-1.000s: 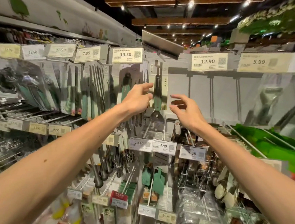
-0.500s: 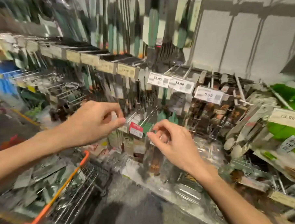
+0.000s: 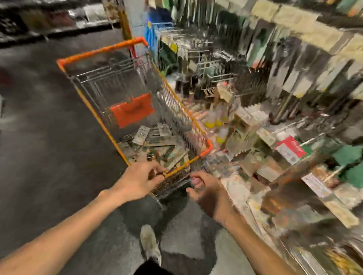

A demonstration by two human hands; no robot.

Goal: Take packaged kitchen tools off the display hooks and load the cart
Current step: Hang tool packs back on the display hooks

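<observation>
A wire shopping cart (image 3: 109, 49) with orange trim stands on the aisle floor, left of the display. Several flat packaged kitchen tools (image 3: 155, 138) lie in its bottom. My left hand (image 3: 140, 182) is at the cart's near rim and its curled fingers pinch the end of a flat packaged tool (image 3: 176, 158) that reaches over the rim into the cart. My right hand (image 3: 209, 195) hovers just right of the rim, thumb up and fingers loosely curled, with nothing visible in it. The whole view is blurred by motion.
The hook display (image 3: 282, 96) with hanging packages and price tags fills the right side. The orange child-seat flap (image 3: 132, 110) stands inside the cart. Dark aisle floor (image 3: 40, 152) spreads left. My shoe (image 3: 151, 246) is below the hands.
My view swung down and left from the hooks to the cart. Both hands dropped from the top hook to the cart's near rim, and the right hand came apart from the left.
</observation>
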